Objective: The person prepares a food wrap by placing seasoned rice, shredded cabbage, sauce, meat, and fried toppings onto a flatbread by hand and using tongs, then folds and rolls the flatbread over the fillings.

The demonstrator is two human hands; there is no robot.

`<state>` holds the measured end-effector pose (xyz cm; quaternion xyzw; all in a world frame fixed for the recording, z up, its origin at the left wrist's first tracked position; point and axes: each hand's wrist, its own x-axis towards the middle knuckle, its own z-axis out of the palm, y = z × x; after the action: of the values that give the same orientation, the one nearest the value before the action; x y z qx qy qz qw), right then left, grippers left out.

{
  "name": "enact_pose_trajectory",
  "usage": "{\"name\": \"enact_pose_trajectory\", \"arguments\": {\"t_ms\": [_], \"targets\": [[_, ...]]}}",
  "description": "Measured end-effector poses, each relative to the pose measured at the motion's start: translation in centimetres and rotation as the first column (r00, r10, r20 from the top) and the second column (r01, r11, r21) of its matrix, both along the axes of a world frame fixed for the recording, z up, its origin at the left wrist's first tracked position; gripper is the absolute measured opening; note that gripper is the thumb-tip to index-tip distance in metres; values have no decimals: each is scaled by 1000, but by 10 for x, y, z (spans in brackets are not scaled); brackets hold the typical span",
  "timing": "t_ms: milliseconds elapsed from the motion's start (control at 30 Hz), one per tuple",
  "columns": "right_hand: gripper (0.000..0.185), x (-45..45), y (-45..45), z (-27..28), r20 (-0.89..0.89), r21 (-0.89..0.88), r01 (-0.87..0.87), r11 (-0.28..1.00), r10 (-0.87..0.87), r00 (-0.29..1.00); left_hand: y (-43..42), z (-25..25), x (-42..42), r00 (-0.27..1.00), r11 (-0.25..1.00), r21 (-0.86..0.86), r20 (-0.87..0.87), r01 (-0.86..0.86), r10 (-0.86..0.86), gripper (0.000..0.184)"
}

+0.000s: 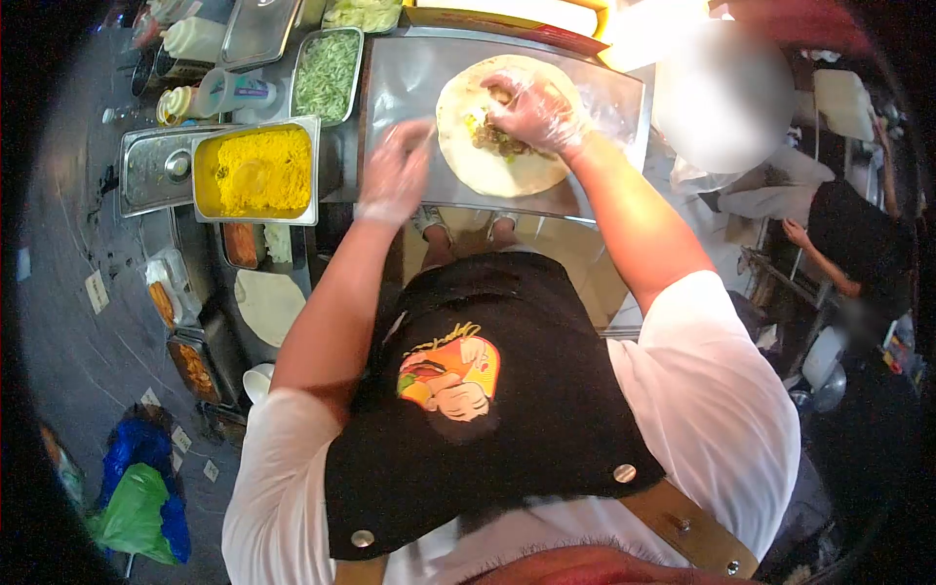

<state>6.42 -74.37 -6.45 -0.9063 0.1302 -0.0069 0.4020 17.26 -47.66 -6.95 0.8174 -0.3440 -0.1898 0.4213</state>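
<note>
A round, pale flatbread lies on a metal work surface. Brown, chopped filling with bits of green and yellow is heaped in its middle. My right hand, in a clear plastic glove, is over the filling with its fingers curled down; what is between the fingertips is mostly hidden. To the left of the flatbread, apart from it, my left hand hovers over the surface's edge, also in a clear glove. Its fingers are slightly bent and apart, with nothing visible in them.
Left of the surface stand a metal pan of yellow food and a pan of shredded greens. Squeeze bottles are behind them. Another flatbread lies lower left. A person in dark clothing is at the right.
</note>
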Motion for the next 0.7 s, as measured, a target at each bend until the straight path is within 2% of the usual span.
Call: {"name": "enact_pose_trajectory", "arguments": {"t_ms": [33, 100, 200, 233, 333, 433, 567, 700], "targets": [[39, -4, 3, -13, 62, -50, -17, 999, 20, 998, -31, -21, 4, 1000, 996, -87, 23, 14, -12, 34], [38, -8, 8, -31, 116, -168, -41, 985, 61, 991, -71, -51, 6, 989, 999, -37, 148, 34, -28, 46], [35, -12, 1, -33, 245, -232, -102, 967, 159, 956, -99, -67, -5, 965, 980, -195, -262, -30, -22, 56], [34, -14, -2, -36, 306, -188, -108, 976, 163, 938, -103, -50, -9, 971, 992, -127, -240, -9, -22, 60], [39, -23, -9, -34, 314, -69, -114, 991, 130, 941, -105, -56, -9, 964, 977, -193, -231, 90, -134, 59], [48, -36, -17, -22, 210, 127, -88, 988, 60, 976, -104, -58, -7, 956, 969, -200, -225, 144, -188, 59], [59, -46, -36, -26, 150, 228, -119, 966, 86, 985, -102, -51, -7, 965, 957, -137, -28, 256, -262, 56], [57, -52, -44, -33, 157, 400, -43, 915, -23, 987, -105, -48, -9, 948, 944, -94, 64, 316, -311, 53]]}}
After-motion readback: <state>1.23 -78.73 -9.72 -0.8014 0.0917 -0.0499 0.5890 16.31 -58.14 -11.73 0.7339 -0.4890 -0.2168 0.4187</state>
